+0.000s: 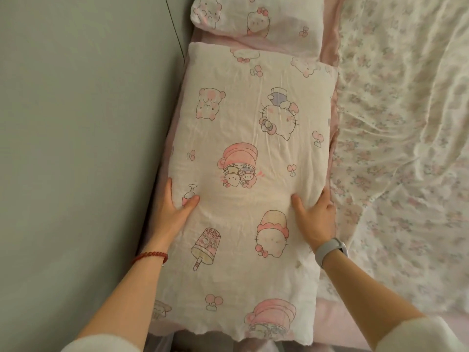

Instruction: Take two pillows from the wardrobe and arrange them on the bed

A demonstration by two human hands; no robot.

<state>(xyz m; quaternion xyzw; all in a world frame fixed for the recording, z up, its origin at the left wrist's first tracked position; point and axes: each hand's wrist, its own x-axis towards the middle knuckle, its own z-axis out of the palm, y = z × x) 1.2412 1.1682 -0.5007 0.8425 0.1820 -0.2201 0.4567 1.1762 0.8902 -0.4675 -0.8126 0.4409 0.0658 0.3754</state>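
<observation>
A cream pillow (243,138) printed with pink cartoon cats and bears lies lengthwise along the head of the bed, beside the wall. My left hand (175,214) grips its left edge, thumb on top and fingers tucked under the side. My right hand (316,219) grips its right edge the same way. A second pillow (258,19) in the same print lies just beyond it at the top of the view, its near edge touching or slightly overlapping the first.
A grey-green wall (83,148) runs along the left, tight against the pillows. A rumpled floral quilt (401,138) covers the bed to the right. Pink sheet (330,311) shows under the pillows and at the near edge.
</observation>
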